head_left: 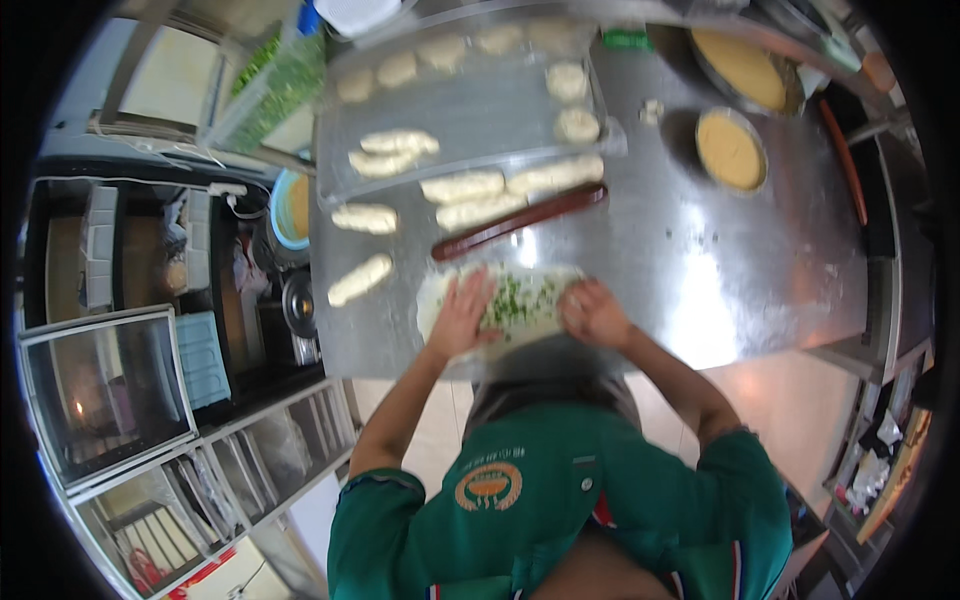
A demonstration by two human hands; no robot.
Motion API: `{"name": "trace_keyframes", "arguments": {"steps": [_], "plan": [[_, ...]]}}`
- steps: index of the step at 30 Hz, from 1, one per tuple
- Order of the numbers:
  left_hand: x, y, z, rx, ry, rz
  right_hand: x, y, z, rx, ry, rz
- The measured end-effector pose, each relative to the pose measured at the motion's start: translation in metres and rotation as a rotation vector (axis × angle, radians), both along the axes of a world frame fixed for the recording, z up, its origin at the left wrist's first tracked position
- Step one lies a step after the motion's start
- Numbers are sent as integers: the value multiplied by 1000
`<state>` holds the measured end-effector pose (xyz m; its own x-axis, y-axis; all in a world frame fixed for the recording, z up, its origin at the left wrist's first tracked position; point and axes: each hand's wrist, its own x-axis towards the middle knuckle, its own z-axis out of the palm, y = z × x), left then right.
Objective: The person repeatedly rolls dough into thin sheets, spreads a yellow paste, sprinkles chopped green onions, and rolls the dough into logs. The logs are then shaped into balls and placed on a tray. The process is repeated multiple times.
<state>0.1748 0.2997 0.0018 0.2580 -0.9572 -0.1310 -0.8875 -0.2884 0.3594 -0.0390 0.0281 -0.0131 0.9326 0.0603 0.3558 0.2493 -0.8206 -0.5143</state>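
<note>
A thin, pale sheet of dough (545, 322) lies at the near edge of the steel table, with chopped green onion (518, 298) scattered over its middle. My left hand (462, 312) rests on the left part of the sheet, its fingers stretched out and a little apart. At the sheet's right end, my right hand (594, 312) has its fingers curled in on the dough's edge; the fingertips are partly hidden. Just beyond the sheet lies a dark red rolling pin (520, 222), slanting up to the right, and neither hand touches it.
Several dough strips (480, 210) lie beyond and left of the rolling pin. Farther back, a large tray (480, 100) holds more dough pieces and rounds. Two bowls of yellowish paste (731, 150) stand at the back right. A clear bin of chopped greens (275, 85) is at the far left.
</note>
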Motion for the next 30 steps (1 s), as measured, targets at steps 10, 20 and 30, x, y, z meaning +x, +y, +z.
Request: {"name": "trace_keyframes", "arguments": {"steps": [10, 20, 30], "plan": [[-1, -41, -8, -201, 36, -231, 14, 52, 20, 33, 92, -404], [57, 53, -16, -196, 51, -114, 66, 168, 19, 259, 51, -669], [71, 47, -34, -437, 402, -13, 120, 201, 20, 37, 127, -210]]}}
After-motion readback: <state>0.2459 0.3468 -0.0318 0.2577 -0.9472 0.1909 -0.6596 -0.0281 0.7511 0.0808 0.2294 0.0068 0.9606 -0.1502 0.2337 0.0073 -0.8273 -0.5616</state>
